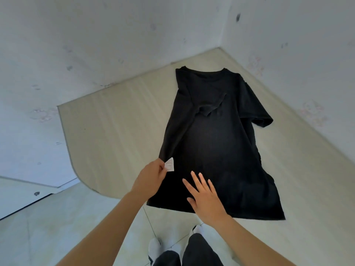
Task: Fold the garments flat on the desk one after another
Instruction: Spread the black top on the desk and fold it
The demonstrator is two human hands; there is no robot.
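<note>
Lying flat on the pale wood surface [115, 121] is a black t-shirt [217, 146], collar at the far end, hem nearest the person. One long side of the shirt is already folded in over its middle, with the sleeve across the chest. The left hand [151, 179] is pinching that folded edge right by the white label [169, 165]. The right hand [206, 198] rests on the shirt's lower part, fingers [196, 178] straight and spread.

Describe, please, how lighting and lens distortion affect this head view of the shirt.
Head view: wide-angle lens bows the desk edges; light is soft and even, no glare; the black T-shirt is so dark its folds barely show; the white label print is too blurred to read.
</note>
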